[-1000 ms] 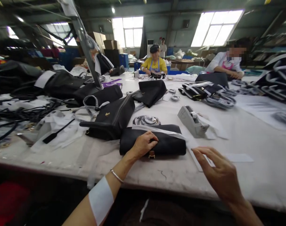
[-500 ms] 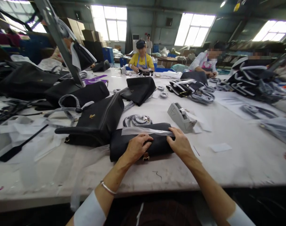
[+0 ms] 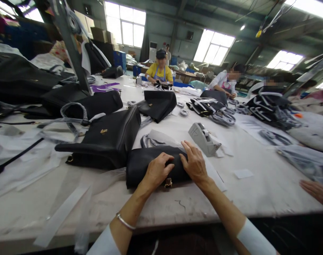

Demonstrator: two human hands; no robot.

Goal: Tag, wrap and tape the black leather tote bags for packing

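Note:
A black leather bag (image 3: 138, 164) lies on its side in front of me, with a gold buckle (image 3: 168, 182) on its near face. My left hand (image 3: 158, 170) rests on top of it, fingers bent and the thumb apart from them. At the bag's right end is my right hand (image 3: 195, 163), its fingers spread and touching the leather. The bag's far right edge is partly hidden behind that hand. A thin whitish sheet (image 3: 161, 136) and a wrapped strap lie just behind the bag.
Left of it stands a larger black bag (image 3: 116, 138) with a gold emblem. A grey tape dispenser (image 3: 204, 140) stands behind right. A white strip (image 3: 61, 216) lies at the front left. Another person's hand (image 3: 317, 191) is at the right edge. Co-workers sit across the table.
The whitish strip that lay across the bag's top is off it. A white strip now shows at the front left, and pale sheets behind and right of the bag. My right hand's fingers have spread.

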